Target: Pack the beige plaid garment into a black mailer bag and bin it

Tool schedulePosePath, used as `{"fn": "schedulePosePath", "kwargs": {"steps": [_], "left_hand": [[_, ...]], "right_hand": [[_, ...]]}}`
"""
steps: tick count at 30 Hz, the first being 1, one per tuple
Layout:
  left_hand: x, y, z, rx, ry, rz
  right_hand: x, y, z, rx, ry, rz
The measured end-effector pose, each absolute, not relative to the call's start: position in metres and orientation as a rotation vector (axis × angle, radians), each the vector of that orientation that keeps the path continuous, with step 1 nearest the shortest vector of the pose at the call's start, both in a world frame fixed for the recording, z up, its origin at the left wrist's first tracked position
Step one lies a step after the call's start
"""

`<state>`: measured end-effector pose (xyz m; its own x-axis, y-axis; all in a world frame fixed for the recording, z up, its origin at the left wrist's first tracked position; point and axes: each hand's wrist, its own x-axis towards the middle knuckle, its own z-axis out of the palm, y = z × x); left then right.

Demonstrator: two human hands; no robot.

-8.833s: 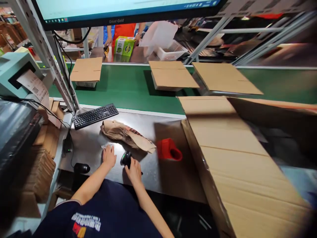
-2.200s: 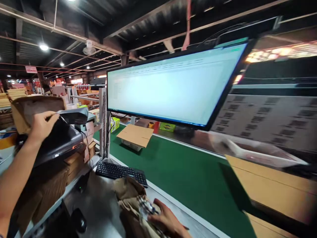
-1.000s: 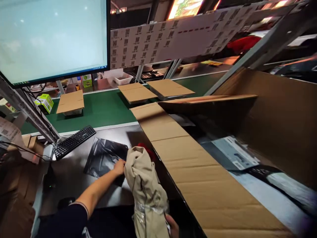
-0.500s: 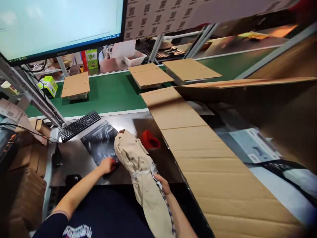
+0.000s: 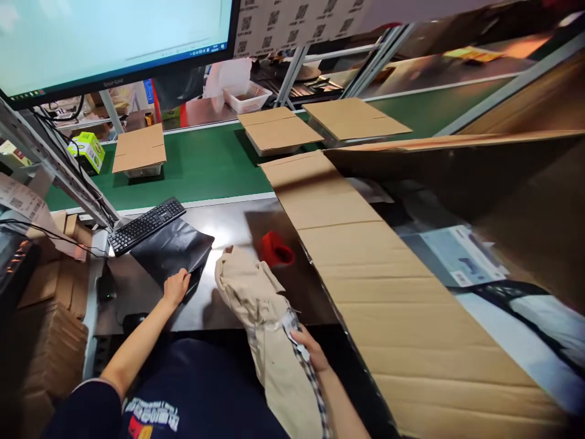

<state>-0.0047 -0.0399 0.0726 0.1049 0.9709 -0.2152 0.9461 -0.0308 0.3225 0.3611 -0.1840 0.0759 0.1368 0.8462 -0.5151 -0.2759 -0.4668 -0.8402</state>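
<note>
My left hand point(image 5: 177, 286) is closed at the near edge of a black plastic bag point(image 5: 171, 249), which lies partly lifted on the metal tabletop just in front of the keyboard. My right hand point(image 5: 313, 349) is wrapped round the side of a long, bundled beige cloth garment point(image 5: 269, 360) with checked trim and a white tag along its edge. The garment slants from the lap up over the table; its far end is folded. Beyond it sits a red ring-shaped object point(image 5: 277, 249) that I cannot name for sure.
A large open cardboard box point(image 5: 388, 292) fills the right side, with a packaged item point(image 5: 464, 256) inside. At the back left are the keyboard point(image 5: 146, 225) and a monitor point(image 5: 114, 83). Cardboard-topped trays point(image 5: 278, 131) stand on a green conveyor belt point(image 5: 205, 161).
My left hand has moved left and away from me, pulling the black bag's near edge with it; the bag has shifted and folded. My right hand still holds the garment.
</note>
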Motion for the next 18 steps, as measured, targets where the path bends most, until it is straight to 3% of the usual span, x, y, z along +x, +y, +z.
{"fn": "schedulePosePath", "kwargs": {"steps": [9,18], "left_hand": [[0.012,-0.025,0.118,1.816,1.924,0.329],[-0.003,-0.062,0.121,1.879,1.850,0.252]], "right_hand": [[0.313,-0.125,0.096,-1.416,-1.235,1.764],[0.306,-0.119,0.064,-1.389,-0.573,1.965]]}}
